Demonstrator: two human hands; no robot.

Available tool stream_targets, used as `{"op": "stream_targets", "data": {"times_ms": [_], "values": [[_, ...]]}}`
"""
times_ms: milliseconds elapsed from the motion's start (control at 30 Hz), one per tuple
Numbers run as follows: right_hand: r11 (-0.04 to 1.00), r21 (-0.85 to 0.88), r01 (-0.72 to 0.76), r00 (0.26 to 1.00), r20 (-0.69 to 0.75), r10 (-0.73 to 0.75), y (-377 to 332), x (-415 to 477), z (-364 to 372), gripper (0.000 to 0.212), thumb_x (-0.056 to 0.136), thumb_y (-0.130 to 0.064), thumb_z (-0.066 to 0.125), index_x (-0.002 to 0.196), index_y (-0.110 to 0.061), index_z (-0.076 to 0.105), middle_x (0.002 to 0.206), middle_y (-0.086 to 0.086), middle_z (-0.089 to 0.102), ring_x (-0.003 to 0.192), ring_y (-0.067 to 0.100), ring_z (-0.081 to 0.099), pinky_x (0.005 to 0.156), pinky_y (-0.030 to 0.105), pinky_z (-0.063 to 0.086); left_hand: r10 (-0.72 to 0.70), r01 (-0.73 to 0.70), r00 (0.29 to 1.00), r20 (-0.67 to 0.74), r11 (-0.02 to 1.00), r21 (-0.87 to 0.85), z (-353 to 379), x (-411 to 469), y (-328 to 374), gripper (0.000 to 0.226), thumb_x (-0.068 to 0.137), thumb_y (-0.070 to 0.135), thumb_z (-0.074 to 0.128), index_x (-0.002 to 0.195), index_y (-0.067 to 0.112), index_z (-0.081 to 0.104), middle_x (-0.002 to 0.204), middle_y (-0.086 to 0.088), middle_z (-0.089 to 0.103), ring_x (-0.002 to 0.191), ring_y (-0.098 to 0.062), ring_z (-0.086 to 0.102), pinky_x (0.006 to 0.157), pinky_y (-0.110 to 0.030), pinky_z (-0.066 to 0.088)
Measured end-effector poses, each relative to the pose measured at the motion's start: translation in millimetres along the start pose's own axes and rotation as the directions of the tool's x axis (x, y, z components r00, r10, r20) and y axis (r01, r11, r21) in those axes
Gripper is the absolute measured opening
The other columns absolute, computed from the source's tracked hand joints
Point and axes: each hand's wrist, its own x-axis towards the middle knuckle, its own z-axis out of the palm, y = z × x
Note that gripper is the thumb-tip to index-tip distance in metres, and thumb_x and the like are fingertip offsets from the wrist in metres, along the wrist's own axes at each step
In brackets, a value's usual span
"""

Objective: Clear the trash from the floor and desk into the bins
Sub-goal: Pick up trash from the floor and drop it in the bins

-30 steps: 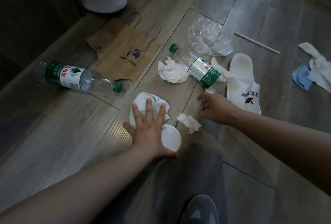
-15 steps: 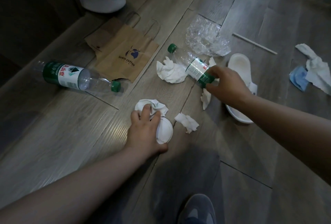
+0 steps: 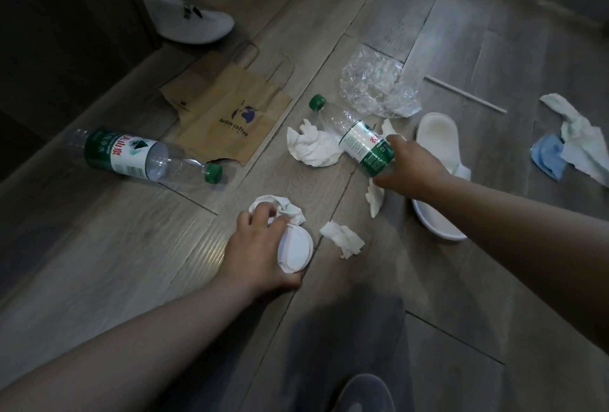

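The right hand [image 3: 412,167] was clamped round the base of a bottle [image 3: 359,144] whose long axis ran up and left from it, green cap [image 3: 318,102] farthest. The left hand [image 3: 257,253] gripped a white lid [image 3: 295,250] and crumpled tissue [image 3: 286,207] together. A tissue scrap [image 3: 342,238] lay between the hands, a second bottle [image 3: 131,154] nearer the left, a slipper [image 3: 435,134] just beside the right. No bin showed.

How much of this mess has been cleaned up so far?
Nothing looks binned yet; no bin is in view. In hand: the left hand grips a white lid and crumpled tissue, the right hand grips a water bottle. Left on the floor: a second bottle, the paper bag, plastic wrap, loose tissues and a straw.
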Motion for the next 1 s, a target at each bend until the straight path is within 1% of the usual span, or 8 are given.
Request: {"op": "stream_targets", "data": {"times_ms": [233,333,400,533,633,733,867,1000], "values": [[0.999,0.024,-0.028,0.997,0.068,0.026,-5.6,4.3,11.4,0.072,0.077,-0.04,0.073,0.133,-0.01,0.039,0.122,0.013,0.058,0.106,0.028,0.057,0.075,0.032,0.043,-0.121,0.107,0.991,-0.061,0.976,-0.191,-40.8,15.8,-3.3,0.099,0.045,0.069,0.07,0.133,0.03,0.045,0.122,0.005,0.032,0.113,-0.019,0.04,0.084,-0.03,0.04],[0.957,0.279,-0.078,0.996,0.053,0.065,-13.9,0.1,10.5,0.063,0.077,-0.039,0.071,0.128,-0.013,0.045,0.116,0.009,0.06,0.099,0.024,0.058,0.078,0.034,0.048,-0.151,0.131,0.986,-0.072,0.963,-0.235,-69.2,15.6,-5.6,0.099,0.042,0.068,0.069,0.131,0.031,0.047,0.118,0.008,0.033,0.109,-0.016,0.045,0.085,-0.03,0.045],[0.864,0.489,-0.116,0.993,0.026,0.119,-23.5,-6.5,4.7,0.048,0.076,-0.036,0.069,0.116,-0.014,0.053,0.105,0.006,0.064,0.09,0.022,0.061,0.078,0.04,0.055,-0.167,0.139,0.982,-0.09,0.956,-0.257,-89.8,9.7,-7.2,0.095,0.041,0.065,0.068,0.129,0.032,0.049,0.115,0.01,0.035,0.105,-0.013,0.048,0.087,-0.03,0.047],[0.682,0.717,-0.147,0.986,0.05,0.16,-47.2,-20.5,-31.3,0.021,0.078,-0.033,0.069,0.093,-0.023,0.058,0.091,0.001,0.062,0.081,0.015,0.062,0.059,0.03,0.058,-0.202,0.153,0.972,-0.118,0.932,-0.329,-139.9,2.8,-3.1,0.091,0.042,0.062,0.068,0.126,0.032,0.052,0.108,0.012,0.037,0.093,-0.007,0.049,0.077,-0.024,0.04],[0.641,0.758,-0.123,0.985,0.013,0.173,-69.0,-26.7,-80.0,0.022,0.078,-0.038,0.068,0.088,-0.024,0.054,0.086,0.002,0.06,0.077,0.016,0.06,0.049,0.025,0.052,-0.206,0.14,0.97,-0.128,0.906,-0.399,-181.4,0.1,1.9,0.094,0.037,0.066,0.064,0.124,0.032,0.053,0.106,0.013,0.036,0.086,0.0,0.048,0.074,-0.023,0.038],[0.629,0.772,-0.093,0.99,0.006,0.139,-95.7,-33.8,-134.3,0.035,0.076,-0.043,0.069,0.096,-0.019,0.054,0.097,0.005,0.061,0.088,0.021,0.063,0.064,0.033,0.058,-0.252,0.145,0.949,-0.189,0.883,-0.447,-214.2,-9.0,-0.5,0.094,0.039,0.063,0.067,0.127,0.032,0.051,0.11,0.014,0.034,0.087,0.001,0.044,0.076,-0.024,0.038],[0.634,0.773,-0.019,0.966,-0.15,0.212,-125.0,-52.6,-160.4,0.04,0.07,-0.049,0.069,0.1,-0.027,0.054,0.092,-0.005,0.059,0.084,0.019,0.064,0.076,0.048,0.059,-0.372,0.18,0.885,-0.279,0.827,-0.533,-236.8,-2.6,-5.8,0.09,0.043,0.058,0.068,0.127,0.029,0.052,0.115,0.009,0.034,0.095,-0.01,0.048,0.081,-0.024,0.038],[0.8,0.594,0.089,0.937,-0.322,0.136,-151.5,-55.3,-161.4,0.046,0.06,-0.053,0.065,0.097,-0.029,0.051,0.089,-0.007,0.058,0.08,0.016,0.061,0.073,0.049,0.057,-0.356,0.158,0.884,-0.304,0.837,-0.523,-238.8,3.8,-22.3,0.095,0.037,0.066,0.065,0.125,0.035,0.05,0.112,0.016,0.032,0.089,-0.003,0.046,0.074,-0.024,0.041]]}}
